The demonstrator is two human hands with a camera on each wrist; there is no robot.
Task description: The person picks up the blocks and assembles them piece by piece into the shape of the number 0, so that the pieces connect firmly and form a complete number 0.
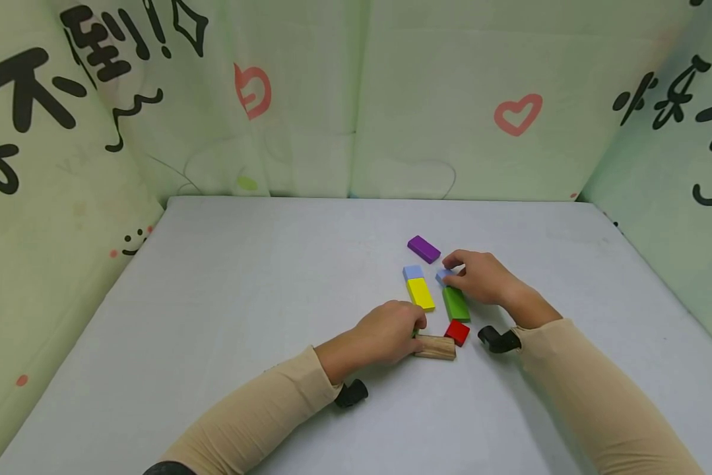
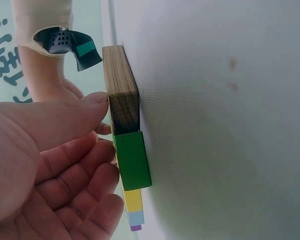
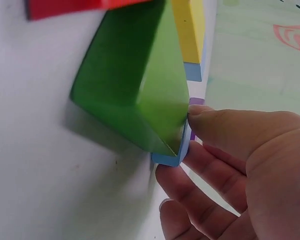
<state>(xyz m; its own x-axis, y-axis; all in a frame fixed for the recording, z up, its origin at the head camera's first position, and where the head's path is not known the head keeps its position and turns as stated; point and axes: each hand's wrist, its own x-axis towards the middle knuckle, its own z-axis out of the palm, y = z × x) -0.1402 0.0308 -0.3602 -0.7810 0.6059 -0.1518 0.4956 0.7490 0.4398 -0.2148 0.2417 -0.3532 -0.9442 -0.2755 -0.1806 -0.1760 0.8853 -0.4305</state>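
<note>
My left hand (image 1: 394, 330) is at the left end of a wooden block (image 1: 435, 348). In the left wrist view its thumb touches the wooden block, and the curled fingers lie against a green block (image 2: 132, 161) beside it. That green block is mostly hidden by the hand in the head view. My right hand (image 1: 480, 276) pinches a light blue block (image 3: 166, 159) between thumb and fingers. This blue block meets the far end of another green block (image 1: 456, 305). A red block (image 1: 458, 332) sits between that green block and the wooden one.
To the left of the right hand, a yellow block (image 1: 420, 294) touches another light blue block (image 1: 413, 272). A purple block (image 1: 423, 249) lies farther back, apart from the others. Everything rests on a white table (image 1: 272, 264), with printed curtains (image 1: 308, 99) around its back and sides.
</note>
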